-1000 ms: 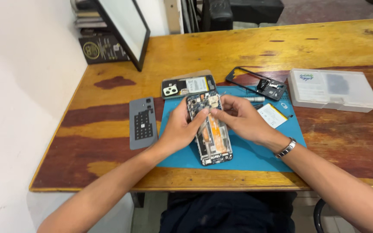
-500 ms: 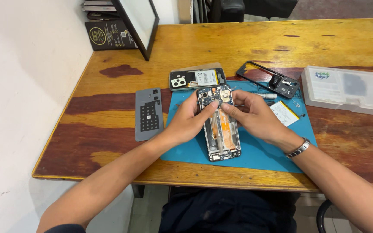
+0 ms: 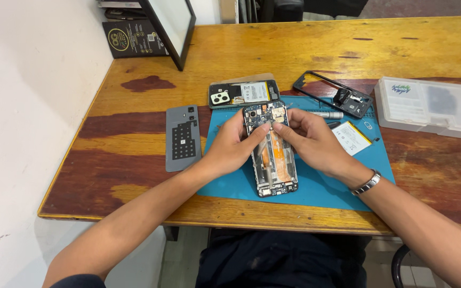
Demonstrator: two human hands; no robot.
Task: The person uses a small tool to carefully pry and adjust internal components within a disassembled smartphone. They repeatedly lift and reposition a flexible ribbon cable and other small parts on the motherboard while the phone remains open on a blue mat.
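Note:
An opened phone (image 3: 273,160) with its back off lies lengthwise on a blue work mat (image 3: 316,184), showing its board and orange inner parts. My left hand (image 3: 236,144) grips the phone's left edge, thumb resting on its upper half. My right hand (image 3: 308,140) rests at the right edge, thumb and forefinger pinched together over the upper middle of the phone, next to my left thumb. Whether a small part sits between the fingertips cannot be told. A metal bracelet is on my right wrist.
On the wooden table lie a phone back cover (image 3: 244,93), a black frame piece (image 3: 333,94), a grey pen-shaped tool (image 3: 326,114), a battery (image 3: 352,137), a grey rectangular pad (image 3: 182,137), a clear plastic box (image 3: 430,106), a leaning black-framed panel (image 3: 172,29) and a dark box (image 3: 134,38).
The view has shifted slightly, so everything sits lower in the picture. Both hands stay on the upper half of the phone with only small finger movements.

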